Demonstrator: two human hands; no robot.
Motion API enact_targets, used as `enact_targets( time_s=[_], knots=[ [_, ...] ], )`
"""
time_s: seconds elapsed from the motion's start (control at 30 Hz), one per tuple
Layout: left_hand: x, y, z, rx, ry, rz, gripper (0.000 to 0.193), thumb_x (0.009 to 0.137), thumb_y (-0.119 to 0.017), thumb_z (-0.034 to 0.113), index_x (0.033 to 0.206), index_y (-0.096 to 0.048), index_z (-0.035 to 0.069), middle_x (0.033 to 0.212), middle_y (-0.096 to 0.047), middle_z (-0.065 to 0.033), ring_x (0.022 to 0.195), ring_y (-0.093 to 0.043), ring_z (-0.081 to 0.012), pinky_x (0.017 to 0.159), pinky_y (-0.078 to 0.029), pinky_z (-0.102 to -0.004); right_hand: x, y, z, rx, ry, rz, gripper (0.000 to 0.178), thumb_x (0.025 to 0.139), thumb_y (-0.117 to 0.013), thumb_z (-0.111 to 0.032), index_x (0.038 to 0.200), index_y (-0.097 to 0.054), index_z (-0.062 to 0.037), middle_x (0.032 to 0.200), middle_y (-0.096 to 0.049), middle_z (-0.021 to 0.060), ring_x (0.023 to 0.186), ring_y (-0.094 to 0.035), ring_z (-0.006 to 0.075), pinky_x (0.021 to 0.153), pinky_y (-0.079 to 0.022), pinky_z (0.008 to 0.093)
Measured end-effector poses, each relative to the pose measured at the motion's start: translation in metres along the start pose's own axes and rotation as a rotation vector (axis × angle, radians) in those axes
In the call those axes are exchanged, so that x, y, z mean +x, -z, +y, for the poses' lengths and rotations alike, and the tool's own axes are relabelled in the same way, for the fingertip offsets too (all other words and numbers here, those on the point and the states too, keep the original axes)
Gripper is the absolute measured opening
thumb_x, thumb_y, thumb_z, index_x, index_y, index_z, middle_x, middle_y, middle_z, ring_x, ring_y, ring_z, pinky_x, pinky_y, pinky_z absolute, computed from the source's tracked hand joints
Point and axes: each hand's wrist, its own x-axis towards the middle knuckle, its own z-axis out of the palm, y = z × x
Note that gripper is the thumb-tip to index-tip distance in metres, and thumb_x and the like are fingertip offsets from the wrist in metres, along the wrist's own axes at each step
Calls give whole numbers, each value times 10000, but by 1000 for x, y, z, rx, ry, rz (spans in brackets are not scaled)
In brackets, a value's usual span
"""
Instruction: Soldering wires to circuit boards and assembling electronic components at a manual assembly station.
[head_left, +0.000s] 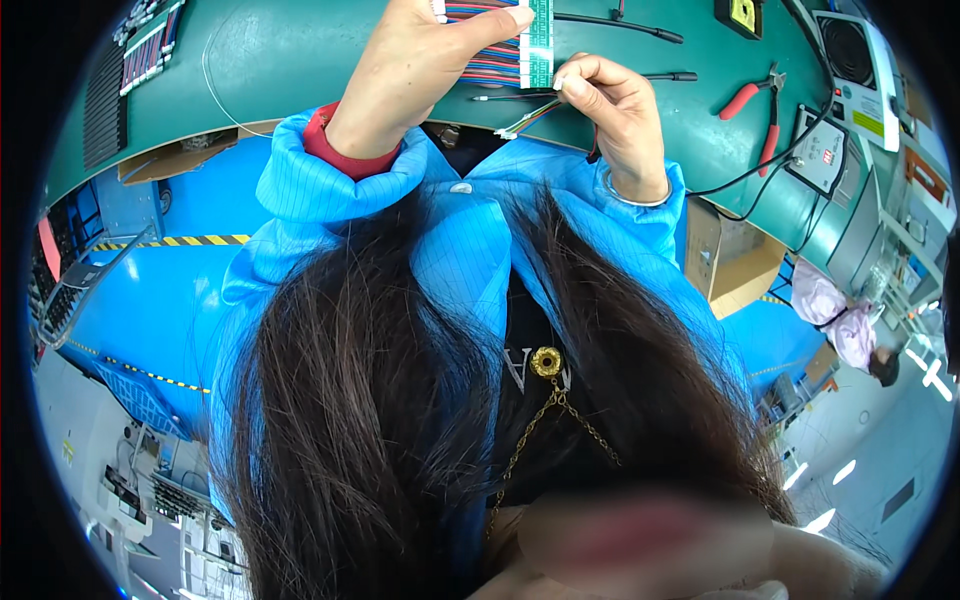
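Left hand point(395, 75) and right hand point(622, 112) are working side by side above a green tabletop point(300, 65), which is stretching across the top of the view. An open cardboard box point(735, 262) is sitting below the tabletop's right-hand edge. White equipment with a round black grille point(868, 75) is standing at the far right, and a smaller grey-white control box point(818, 150) is resting near it. Red-handled pliers point(768, 108) are lying with handles spread to the control box's left. Close to the hands, a bundle of red, blue and black wires point(490, 72) is running into a green circuit board point(541, 50); the left hand is gripping the board, its thumb pressing along a row of white plugs point(524, 62). Multicoloured wires point(530, 121) with pale tips are trailing beneath the right hand, whose thumb and forefinger are pinching a small white connector point(558, 83) just beside the board's lower corner.
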Motion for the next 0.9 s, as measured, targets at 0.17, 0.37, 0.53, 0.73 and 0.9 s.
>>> enact_targets(
  time_s=[0.17, 0.37, 0.53, 0.73, 0.9],
  knots=[
    [-3, -5, 4, 52, 12, 11, 214, 898, -606, 15, 1107, -573, -17, 971, -649, -43, 835, -620, -97, 732, -527, -250, -2, 3, 3, 22, -3, 24, 140, 906, -659, -123, 936, -679, 12, 855, -657, 23, 802, -575, 75, 747, -457, 210],
    [-4, -8, 7, 66, -9, -10, 195, 900, -602, 19, 1090, -580, -19, 947, -649, -38, 826, -616, -94, 726, -527, -249, -2, 6, 7, 22, 14, 14, 136, 901, -664, -127, 922, -683, 6, 848, -655, 24, 793, -570, 78, 755, -456, 214],
    [-3, -9, 4, 180, -69, 20, 174, 889, -608, 8, 1061, -588, -18, 931, -648, -29, 818, -602, -84, 724, -513, -243, -2, 7, 5, 41, -2, 4, 132, 900, -663, -124, 914, -679, 6, 853, -658, 30, 803, -573, 83, 769, -456, 222],
    [1, -6, -6, 177, -166, 5, 184, 883, -612, -1, 1064, -586, -19, 940, -647, -24, 835, -591, -79, 736, -505, -241, 0, 12, 7, 140, -1, -44, 109, 885, -673, -97, 907, -668, 10, 856, -667, 53, 800, -593, 98, 766, -469, 232],
    [-2, -10, 0, 200, -137, 16, 188, 876, -619, 2, 1060, -585, -18, 940, -642, -23, 839, -586, -77, 736, -503, -242, 0, 14, 7, 232, -39, -55, 100, 872, -681, -75, 913, -662, 15, 853, -672, 73, 784, -620, 114, 755, -492, 238]
  ],
)
